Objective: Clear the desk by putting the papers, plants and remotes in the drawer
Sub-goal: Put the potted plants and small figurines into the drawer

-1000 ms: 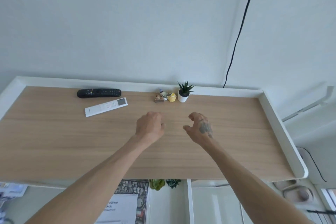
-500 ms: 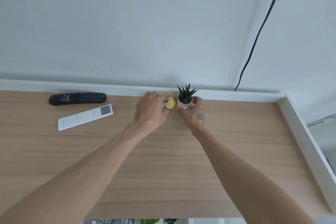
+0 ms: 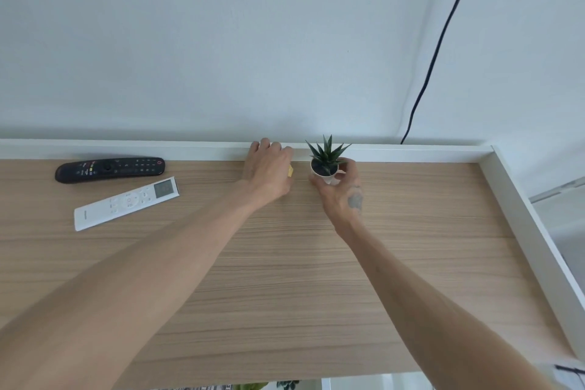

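A small spiky green plant in a white pot [image 3: 326, 161] stands at the back edge of the wooden desk [image 3: 285, 279]. My right hand [image 3: 342, 190] is wrapped around its pot. My left hand [image 3: 269, 174] covers a small yellow ornament [image 3: 290, 171] just left of the plant; only a sliver of the ornament shows. A black remote [image 3: 109, 169] lies at the back left, and a white remote [image 3: 126, 202] lies at an angle in front of it. The drawer is barely visible under the desk's front edge.
A white raised rim [image 3: 538, 225] runs along the desk's back and right side. A black cable [image 3: 440, 38] hangs down the wall behind the plant. Green plants [image 3: 250, 386] and printed paper peek out below the front edge.
Both hands reached from the desk's middle to its back edge. My right hand closed around the plant pot and my left hand closed over the small ornaments. The view tilted up.
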`<state>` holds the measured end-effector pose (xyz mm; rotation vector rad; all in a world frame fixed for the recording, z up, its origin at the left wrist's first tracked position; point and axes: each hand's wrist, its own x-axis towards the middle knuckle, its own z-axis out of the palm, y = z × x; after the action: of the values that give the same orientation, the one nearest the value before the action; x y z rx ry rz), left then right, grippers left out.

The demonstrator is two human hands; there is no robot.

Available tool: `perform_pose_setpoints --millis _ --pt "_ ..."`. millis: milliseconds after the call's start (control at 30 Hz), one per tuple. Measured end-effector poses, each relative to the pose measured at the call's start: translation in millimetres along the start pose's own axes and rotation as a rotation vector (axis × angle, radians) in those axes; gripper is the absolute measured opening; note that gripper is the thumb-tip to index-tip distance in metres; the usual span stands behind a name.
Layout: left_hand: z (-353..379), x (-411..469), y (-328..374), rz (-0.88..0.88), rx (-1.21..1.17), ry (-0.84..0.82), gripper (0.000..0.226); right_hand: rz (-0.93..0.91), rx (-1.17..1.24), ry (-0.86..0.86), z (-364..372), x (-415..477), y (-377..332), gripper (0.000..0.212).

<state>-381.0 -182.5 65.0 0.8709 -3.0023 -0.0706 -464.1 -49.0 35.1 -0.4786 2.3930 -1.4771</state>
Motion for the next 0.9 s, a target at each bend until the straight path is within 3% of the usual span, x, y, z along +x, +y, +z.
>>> perform_pose_setpoints --millis 233,500,700,900 --pt "2 4 7 0.028 0.129 -0.044 0.019 -0.016 -0.031 0.012 -33 -15 10 0.054" --pt "-2 5 13 0.079 0.163 -0.068 0.015 -0.053 -0.016 -0.011 -47 -26 19 0.055" --pt "-20 -12 29 0.184 -0.014 0.098 0.018 -0.086 -0.033 -0.01 -60 -42 15 0.05" --pt "-46 -47 40 0.148 -0.228 0.161 0.031 -0.082 -0.038 -0.009 -78 -69 5 0.048"
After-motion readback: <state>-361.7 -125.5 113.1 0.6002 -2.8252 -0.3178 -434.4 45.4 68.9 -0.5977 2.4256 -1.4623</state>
